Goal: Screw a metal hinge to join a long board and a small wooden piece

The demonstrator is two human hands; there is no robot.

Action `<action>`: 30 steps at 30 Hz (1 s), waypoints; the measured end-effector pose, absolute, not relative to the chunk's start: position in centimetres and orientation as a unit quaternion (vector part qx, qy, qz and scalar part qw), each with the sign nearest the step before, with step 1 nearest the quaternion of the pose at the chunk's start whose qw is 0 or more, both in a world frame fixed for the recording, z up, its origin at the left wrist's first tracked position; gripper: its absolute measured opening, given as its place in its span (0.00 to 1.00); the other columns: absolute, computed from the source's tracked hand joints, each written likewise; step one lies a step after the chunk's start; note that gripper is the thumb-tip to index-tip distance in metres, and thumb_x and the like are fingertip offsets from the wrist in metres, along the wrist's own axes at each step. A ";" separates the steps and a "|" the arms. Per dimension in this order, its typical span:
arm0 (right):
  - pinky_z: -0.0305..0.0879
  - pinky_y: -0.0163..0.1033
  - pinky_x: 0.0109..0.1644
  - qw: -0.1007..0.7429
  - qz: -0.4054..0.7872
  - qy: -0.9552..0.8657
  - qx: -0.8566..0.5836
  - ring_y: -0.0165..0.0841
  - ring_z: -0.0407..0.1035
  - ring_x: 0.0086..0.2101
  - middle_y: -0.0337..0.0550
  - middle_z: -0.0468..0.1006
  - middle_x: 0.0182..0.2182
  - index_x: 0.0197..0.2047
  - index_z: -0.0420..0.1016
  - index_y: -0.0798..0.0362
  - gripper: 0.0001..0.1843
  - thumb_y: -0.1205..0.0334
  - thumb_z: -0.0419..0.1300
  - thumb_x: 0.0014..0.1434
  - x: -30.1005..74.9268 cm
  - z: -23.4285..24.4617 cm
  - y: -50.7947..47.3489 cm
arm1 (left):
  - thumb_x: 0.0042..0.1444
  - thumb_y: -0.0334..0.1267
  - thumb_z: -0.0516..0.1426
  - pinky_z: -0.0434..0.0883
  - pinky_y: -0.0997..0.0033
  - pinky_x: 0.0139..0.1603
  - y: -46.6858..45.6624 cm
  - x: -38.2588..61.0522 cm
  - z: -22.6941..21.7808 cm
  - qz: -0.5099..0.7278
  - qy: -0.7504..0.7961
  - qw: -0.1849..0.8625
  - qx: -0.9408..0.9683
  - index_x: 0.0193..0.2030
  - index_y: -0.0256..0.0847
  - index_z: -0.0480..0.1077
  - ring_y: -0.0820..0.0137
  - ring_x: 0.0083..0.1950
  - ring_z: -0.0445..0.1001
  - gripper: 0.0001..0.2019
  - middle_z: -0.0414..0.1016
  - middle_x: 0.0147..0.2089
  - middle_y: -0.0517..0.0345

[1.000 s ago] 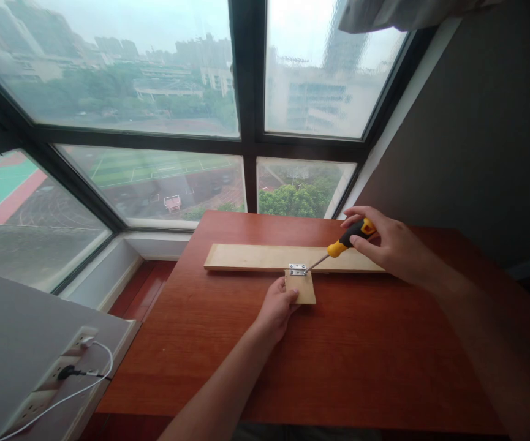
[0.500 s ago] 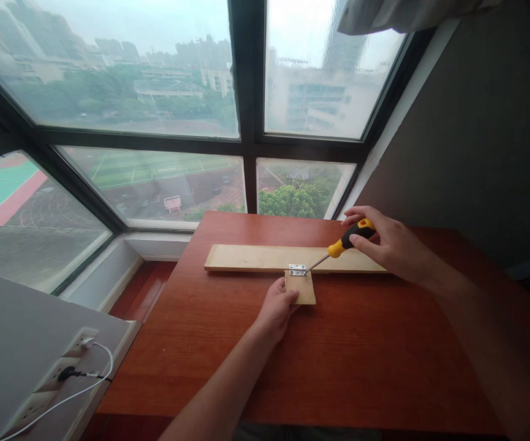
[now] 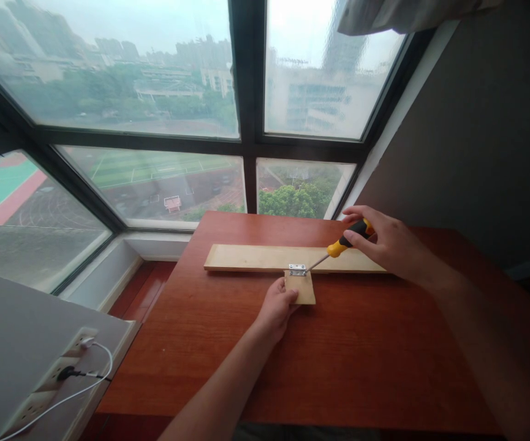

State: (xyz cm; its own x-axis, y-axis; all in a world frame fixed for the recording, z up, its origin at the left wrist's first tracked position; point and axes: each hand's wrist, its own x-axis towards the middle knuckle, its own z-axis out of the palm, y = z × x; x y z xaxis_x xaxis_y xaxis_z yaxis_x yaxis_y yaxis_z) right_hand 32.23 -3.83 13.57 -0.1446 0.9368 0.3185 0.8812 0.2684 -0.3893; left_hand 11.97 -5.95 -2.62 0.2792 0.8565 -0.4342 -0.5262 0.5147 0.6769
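My left hand [image 3: 279, 306] grips a small wooden block [image 3: 302, 290] by its left side, thumb on top. A silver metal hinge [image 3: 297, 269] spans the small block and the front edge of a long pale wooden board [image 3: 250, 257]. My right hand [image 3: 382, 241] is closed around the black and yellow handle of a screwdriver [image 3: 337, 247], which slants down to the left. The screwdriver's tip meets the right end of the hinge's near leaf. Any screw right under the tip is too small to make out.
Both boards are over a reddish-brown wooden table [image 3: 361, 361]. Large windows [image 3: 154, 184] stand beyond its far edge. At lower left, a white cable [image 3: 106, 355] and a black plug [image 3: 66, 373] sit in wall sockets [image 3: 35, 407].
The fingers and thumb of my right hand have shifted slightly on the screwdriver handle. My left hand, the block and the board look unmoved.
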 end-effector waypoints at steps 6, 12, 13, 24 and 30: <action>0.67 0.37 0.35 0.248 0.086 -0.761 -0.593 0.35 0.74 0.34 0.41 0.81 0.37 0.52 0.71 0.48 0.17 0.54 0.56 0.61 32.3 14.0 -4.1 | 0.47 0.21 0.58 0.76 0.66 0.44 -6.0 12.0 -2.6 0.445 0.402 0.772 0.210 0.42 0.34 0.71 0.65 0.41 0.78 0.14 0.78 0.44 0.46; 0.66 0.41 0.35 0.228 -0.012 -0.745 -0.626 0.39 0.75 0.32 0.43 0.80 0.32 0.50 0.73 0.48 0.21 0.44 0.55 0.60 32.3 13.2 -3.6 | 0.47 0.21 0.58 0.76 0.64 0.45 -5.9 12.0 -2.9 0.447 0.401 0.772 0.209 0.42 0.34 0.71 0.64 0.41 0.78 0.14 0.78 0.42 0.46; 0.67 0.42 0.36 0.230 -0.012 -0.742 -0.629 0.40 0.75 0.33 0.44 0.80 0.33 0.50 0.73 0.48 0.22 0.44 0.55 0.60 32.3 13.1 -3.5 | 0.46 0.21 0.58 0.76 0.64 0.45 -5.9 12.0 -2.9 0.447 0.402 0.772 0.209 0.41 0.34 0.71 0.64 0.41 0.78 0.14 0.78 0.42 0.46; 0.71 0.41 0.38 0.282 0.151 -0.749 -0.580 0.37 0.74 0.35 0.44 0.80 0.40 0.55 0.69 0.47 0.22 0.50 0.59 0.59 32.7 13.7 -3.9 | 0.47 0.22 0.58 0.75 0.64 0.47 -6.0 12.0 -2.5 0.443 0.404 0.772 0.209 0.42 0.34 0.71 0.64 0.42 0.78 0.14 0.79 0.43 0.46; 0.69 0.44 0.37 0.266 0.024 -0.724 -0.635 0.39 0.74 0.31 0.46 0.80 0.35 0.52 0.71 0.50 0.23 0.45 0.55 0.60 32.6 12.7 -3.3 | 0.47 0.23 0.59 0.76 0.63 0.47 -6.0 11.9 -2.6 0.443 0.403 0.772 0.210 0.42 0.34 0.71 0.63 0.43 0.78 0.14 0.78 0.43 0.46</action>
